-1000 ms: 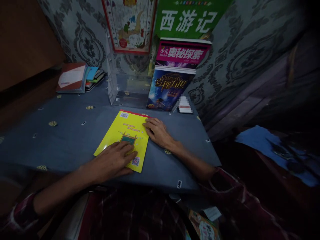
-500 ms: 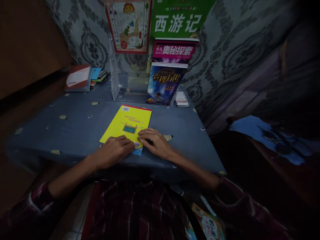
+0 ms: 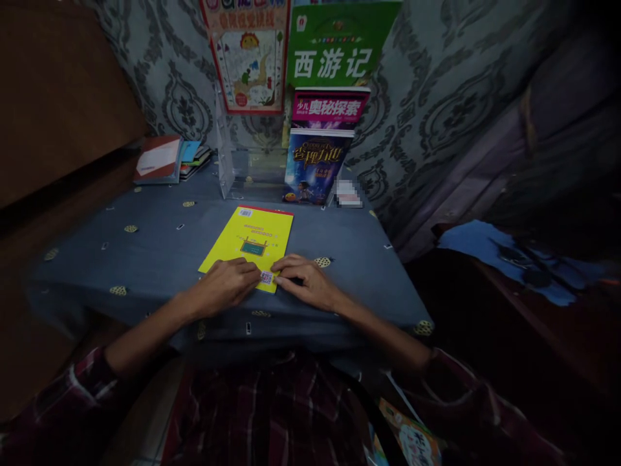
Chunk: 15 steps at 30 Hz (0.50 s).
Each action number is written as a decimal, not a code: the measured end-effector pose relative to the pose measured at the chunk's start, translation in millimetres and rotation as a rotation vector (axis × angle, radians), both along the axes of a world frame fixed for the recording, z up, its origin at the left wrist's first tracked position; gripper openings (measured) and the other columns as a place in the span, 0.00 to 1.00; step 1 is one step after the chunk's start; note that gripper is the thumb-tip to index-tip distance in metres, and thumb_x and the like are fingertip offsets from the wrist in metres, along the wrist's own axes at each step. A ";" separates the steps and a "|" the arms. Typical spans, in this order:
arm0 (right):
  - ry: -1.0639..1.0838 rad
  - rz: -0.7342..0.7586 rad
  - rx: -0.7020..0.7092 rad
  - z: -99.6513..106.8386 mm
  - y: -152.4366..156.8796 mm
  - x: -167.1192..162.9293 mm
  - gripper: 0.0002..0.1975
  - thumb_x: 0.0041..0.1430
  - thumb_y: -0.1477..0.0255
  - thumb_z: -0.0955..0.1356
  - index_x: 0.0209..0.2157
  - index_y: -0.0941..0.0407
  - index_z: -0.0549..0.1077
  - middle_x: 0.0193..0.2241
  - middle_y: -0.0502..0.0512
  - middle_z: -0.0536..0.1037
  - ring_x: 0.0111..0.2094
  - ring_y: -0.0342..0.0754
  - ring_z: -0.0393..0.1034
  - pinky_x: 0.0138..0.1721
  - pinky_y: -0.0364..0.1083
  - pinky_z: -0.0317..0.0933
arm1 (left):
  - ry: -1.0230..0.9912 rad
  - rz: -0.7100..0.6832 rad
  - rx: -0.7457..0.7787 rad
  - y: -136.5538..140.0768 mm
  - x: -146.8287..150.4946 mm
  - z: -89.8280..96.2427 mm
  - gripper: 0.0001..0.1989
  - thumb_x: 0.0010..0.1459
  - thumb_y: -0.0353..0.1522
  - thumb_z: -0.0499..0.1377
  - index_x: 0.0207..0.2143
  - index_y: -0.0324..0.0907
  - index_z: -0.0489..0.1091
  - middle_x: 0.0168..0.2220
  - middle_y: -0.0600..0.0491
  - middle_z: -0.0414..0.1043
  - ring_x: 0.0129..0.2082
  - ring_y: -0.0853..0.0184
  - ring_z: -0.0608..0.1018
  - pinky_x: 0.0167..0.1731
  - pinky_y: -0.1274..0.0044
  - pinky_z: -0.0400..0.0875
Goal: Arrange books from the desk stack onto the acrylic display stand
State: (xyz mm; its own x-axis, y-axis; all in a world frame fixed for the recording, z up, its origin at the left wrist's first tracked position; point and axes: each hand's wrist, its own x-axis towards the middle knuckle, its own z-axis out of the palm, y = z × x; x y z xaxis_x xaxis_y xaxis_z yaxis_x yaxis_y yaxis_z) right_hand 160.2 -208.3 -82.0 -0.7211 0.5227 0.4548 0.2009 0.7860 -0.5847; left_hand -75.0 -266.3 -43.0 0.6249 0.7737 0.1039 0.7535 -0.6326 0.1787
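A yellow book [image 3: 228, 243] with a red spine strip lies on the cloth-covered table, a barcode at its far left corner and a square code near its front edge. My left hand [image 3: 227, 285] rests over the front left part of the book, its fingers together and curled on the cover; the thumb is mostly hidden. Across from it, my right hand [image 3: 308, 281] has its thumb and fingertips closed at the front right edge of the book. Both sets of fingertips are close together, on either side of the square code.
Behind the book stands a clear display rack [image 3: 224, 168]. It holds a blue book [image 3: 315, 165], a magenta one [image 3: 330, 109], a green one [image 3: 339, 58] and a red-bordered one [image 3: 250, 65]. Stacked books [image 3: 158, 160] lie at the back left, a blue cloth [image 3: 504, 252] at the right.
A blue patch that showed under the book's front edge is out of sight, and the yellow cover now reaches that edge. My hands stay at the front corners, with only slight shifts.
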 end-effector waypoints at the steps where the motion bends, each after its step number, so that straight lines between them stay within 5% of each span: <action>1: -0.009 -0.001 0.008 -0.6 0.0 -0.2 0.11 0.68 0.71 0.66 0.36 0.54 0.81 0.41 0.58 0.83 0.45 0.51 0.76 0.49 0.56 0.70 | -0.006 -0.005 -0.009 0.3 -0.7 1.1 0.16 0.71 0.35 0.48 0.45 0.43 0.76 0.42 0.48 0.78 0.44 0.65 0.78 0.45 0.72 0.71; 5: -0.020 -0.008 0.012 -1.1 -1.1 -0.4 0.09 0.67 0.72 0.67 0.37 0.54 0.81 0.42 0.58 0.83 0.46 0.51 0.76 0.49 0.57 0.70 | -0.008 0.023 -0.065 12.8 -10.1 6.0 0.17 0.71 0.36 0.48 0.45 0.42 0.75 0.46 0.48 0.78 0.48 0.63 0.77 0.48 0.71 0.71; 8: -0.028 -0.015 0.013 -0.3 -1.0 1.1 0.08 0.67 0.72 0.67 0.37 0.55 0.80 0.42 0.59 0.82 0.47 0.51 0.76 0.51 0.56 0.70 | 0.028 0.224 -0.014 34.2 -25.3 3.8 0.16 0.69 0.36 0.49 0.50 0.41 0.73 0.55 0.44 0.73 0.56 0.58 0.73 0.55 0.66 0.69; 11: -0.110 -0.057 0.050 -1.0 7.2 4.4 0.10 0.68 0.71 0.67 0.45 0.56 0.79 0.49 0.62 0.80 0.54 0.52 0.73 0.56 0.57 0.67 | 0.029 0.430 -0.010 58.2 -41.1 -3.3 0.20 0.67 0.37 0.50 0.56 0.38 0.69 0.57 0.41 0.69 0.56 0.55 0.72 0.57 0.63 0.67; 15: -0.299 -0.170 0.081 -2.9 39.7 6.3 0.18 0.69 0.67 0.66 0.57 0.57 0.73 0.60 0.68 0.72 0.64 0.57 0.64 0.62 0.61 0.60 | -0.037 0.473 -0.030 77.6 -50.4 -12.5 0.22 0.67 0.39 0.49 0.57 0.37 0.68 0.56 0.41 0.71 0.55 0.55 0.73 0.57 0.64 0.67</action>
